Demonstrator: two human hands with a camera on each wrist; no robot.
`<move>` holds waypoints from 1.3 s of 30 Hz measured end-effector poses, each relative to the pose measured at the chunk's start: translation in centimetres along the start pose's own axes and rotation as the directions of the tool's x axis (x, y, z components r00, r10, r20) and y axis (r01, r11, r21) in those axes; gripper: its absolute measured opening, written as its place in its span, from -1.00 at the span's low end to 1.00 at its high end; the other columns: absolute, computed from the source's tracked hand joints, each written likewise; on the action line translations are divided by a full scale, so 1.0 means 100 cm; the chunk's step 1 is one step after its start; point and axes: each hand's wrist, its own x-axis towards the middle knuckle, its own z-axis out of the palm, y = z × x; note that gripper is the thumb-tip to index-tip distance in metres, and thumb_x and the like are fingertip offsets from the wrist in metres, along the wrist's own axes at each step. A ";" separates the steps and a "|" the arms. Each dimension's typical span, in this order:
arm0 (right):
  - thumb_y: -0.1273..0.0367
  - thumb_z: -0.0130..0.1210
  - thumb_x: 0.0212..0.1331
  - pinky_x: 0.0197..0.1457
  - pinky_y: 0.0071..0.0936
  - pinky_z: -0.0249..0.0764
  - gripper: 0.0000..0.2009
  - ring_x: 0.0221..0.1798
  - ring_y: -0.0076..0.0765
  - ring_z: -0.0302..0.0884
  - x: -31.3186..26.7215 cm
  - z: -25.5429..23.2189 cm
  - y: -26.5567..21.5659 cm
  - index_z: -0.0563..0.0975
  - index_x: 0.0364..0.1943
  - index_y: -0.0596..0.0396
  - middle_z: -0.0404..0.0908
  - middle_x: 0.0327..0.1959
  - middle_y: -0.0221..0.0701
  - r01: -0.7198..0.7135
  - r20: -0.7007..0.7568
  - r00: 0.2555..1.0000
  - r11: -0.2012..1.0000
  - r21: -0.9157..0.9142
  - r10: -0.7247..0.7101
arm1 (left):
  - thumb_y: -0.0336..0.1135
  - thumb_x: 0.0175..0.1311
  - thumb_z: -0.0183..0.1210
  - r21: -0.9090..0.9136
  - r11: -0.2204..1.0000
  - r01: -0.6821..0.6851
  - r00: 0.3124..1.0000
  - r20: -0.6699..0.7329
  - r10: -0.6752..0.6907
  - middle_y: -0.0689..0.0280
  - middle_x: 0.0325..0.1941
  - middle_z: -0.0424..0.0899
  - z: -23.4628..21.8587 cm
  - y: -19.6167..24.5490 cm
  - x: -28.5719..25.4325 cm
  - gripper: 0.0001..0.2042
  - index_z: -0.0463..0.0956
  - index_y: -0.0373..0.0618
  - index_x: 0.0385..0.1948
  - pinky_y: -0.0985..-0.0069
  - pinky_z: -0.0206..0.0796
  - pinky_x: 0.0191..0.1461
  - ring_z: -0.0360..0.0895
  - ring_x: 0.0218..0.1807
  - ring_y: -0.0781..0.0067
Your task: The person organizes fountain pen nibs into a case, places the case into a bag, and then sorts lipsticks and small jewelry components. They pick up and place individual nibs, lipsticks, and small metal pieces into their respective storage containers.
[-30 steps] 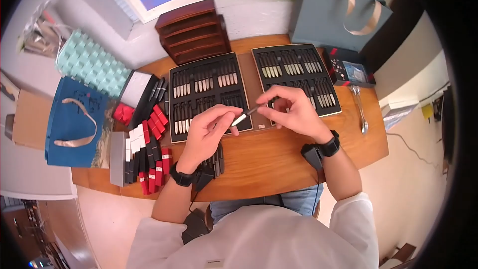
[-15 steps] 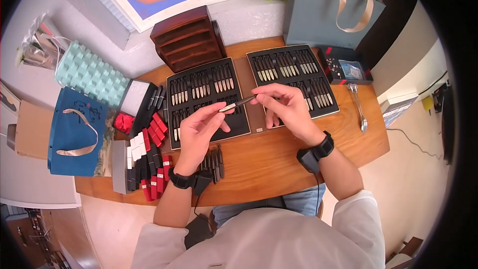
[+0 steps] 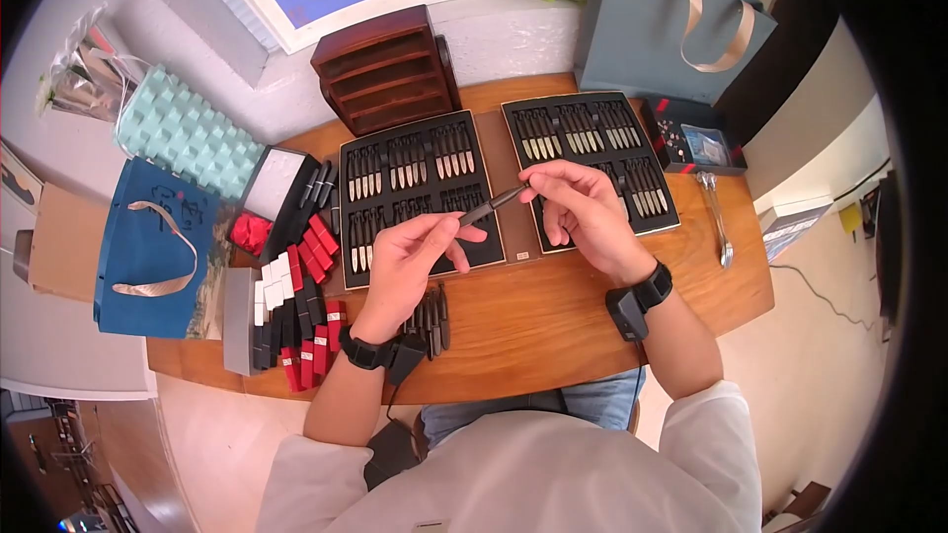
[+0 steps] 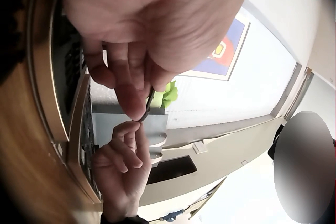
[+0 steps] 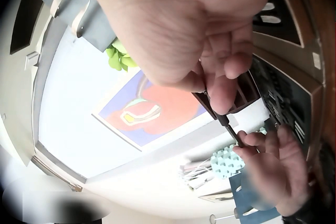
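A slim dark pen-like stick point(image 3: 491, 205) spans the two hands above the cases. My left hand point(image 3: 407, 257) pinches its lower left end between thumb and fingers, which hide that end. At the thin upper end, the thumb and forefinger of my right hand point(image 3: 585, 217) pinch it, the other fingers loosely bent. In the right wrist view the stick point(image 5: 224, 121) runs between both hands' fingertips. Beneath are a left black case point(image 3: 474, 255) and a right black case point(image 3: 585, 156), holding rows of dark sticks with pale tips.
Several dark sticks point(image 3: 434, 326) lie beside the left wrist. Red, white and black small boxes point(image 3: 318, 242) cover the table's left side near a blue bag point(image 3: 158, 247). A wooden rack point(image 3: 380, 69) and a grey-blue bag point(image 3: 642, 30) stand behind; metal spoons point(image 3: 719, 222) lie right.
The stick has turned: its pale part, seen at the left hand earlier, no longer shows. Both hands keep hold of it, and the right hand has shifted slightly up and right.
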 end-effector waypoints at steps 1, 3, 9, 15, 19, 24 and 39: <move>0.28 0.32 0.58 -0.48 -0.64 0.39 -0.73 -0.54 -0.61 0.62 0.000 0.000 -0.001 0.77 0.14 0.15 0.88 -0.09 -0.37 -0.009 0.002 1.000 1.000 0.007 0.009 | -0.32 0.73 0.21 0.000 1.000 0.001 1.000 -0.008 -0.001 0.02 0.07 0.89 0.000 0.001 0.000 -0.71 0.72 -0.34 0.22 0.51 0.63 -0.08 0.74 -0.26 0.46; 0.29 0.32 0.58 -0.48 -0.64 0.39 -0.74 -0.54 -0.61 0.62 0.000 0.001 -0.001 0.77 0.15 0.15 0.87 -0.09 -0.36 -0.007 0.004 1.000 1.000 0.003 0.007 | -0.35 0.71 0.23 -0.001 1.000 0.000 1.000 -0.017 0.000 0.02 0.07 0.89 0.000 0.000 0.001 -0.73 0.72 -0.34 0.22 0.51 0.63 -0.08 0.74 -0.25 0.47; 0.39 0.35 0.55 -0.50 -0.64 0.39 -0.78 -0.52 -0.61 0.65 -0.005 0.012 0.003 0.76 0.14 0.17 0.83 -0.14 -0.41 0.049 -0.018 0.998 0.981 -0.186 -0.053 | -0.44 0.50 0.42 0.453 0.890 -0.061 0.989 -0.092 0.115 0.18 -0.10 0.93 0.004 -0.007 0.002 -0.80 0.79 -0.22 0.07 0.53 0.62 -0.13 0.76 -0.28 0.56; 0.42 0.32 0.56 -0.52 -0.66 0.38 -0.81 -0.51 -0.64 0.66 0.013 0.035 0.008 0.75 0.12 0.17 0.79 -0.21 -0.49 0.076 0.004 0.997 0.942 -0.328 -0.079 | -0.40 0.52 0.42 0.489 0.865 -0.114 0.966 -0.147 0.211 0.32 -0.26 0.89 -0.015 0.007 0.001 -0.86 0.79 -0.26 -0.06 0.58 0.54 -0.20 0.76 -0.27 0.64; 0.40 0.31 0.57 -0.49 -0.64 0.42 -0.80 -0.49 -0.64 0.67 0.042 0.059 0.006 0.74 0.15 0.12 0.77 -0.26 -0.50 0.090 0.068 0.996 0.873 -0.479 -0.066 | -0.34 0.55 0.40 0.542 0.837 0.074 0.850 -0.473 0.231 0.36 -0.40 0.81 -0.048 0.010 0.006 -0.84 0.79 -0.27 -0.12 0.59 0.41 -0.32 0.62 -0.39 0.71; 0.42 0.32 0.47 -0.38 -0.47 0.55 -0.80 -0.49 -0.52 0.68 0.074 0.093 0.010 0.78 0.07 0.16 0.82 -0.29 -0.39 0.151 0.176 0.984 0.671 -0.726 -0.031 | -0.28 0.32 0.59 0.718 0.687 0.116 0.898 -0.371 0.236 0.37 -0.55 0.70 -0.064 0.005 0.001 -0.77 0.76 -0.25 -0.32 0.53 0.38 -0.40 0.56 -0.49 0.65; 0.43 0.39 0.27 -0.24 -0.19 0.65 -0.82 -0.32 -0.05 0.75 0.072 0.096 0.038 0.81 -0.08 0.13 0.77 -0.28 -0.26 0.461 0.432 0.883 0.163 -0.872 -0.183 | -0.02 0.16 0.64 0.900 0.398 0.177 0.968 -0.232 0.094 0.34 -0.45 0.79 -0.045 0.007 -0.005 -0.66 0.72 -0.02 -0.42 0.20 0.17 0.09 0.71 -0.29 0.17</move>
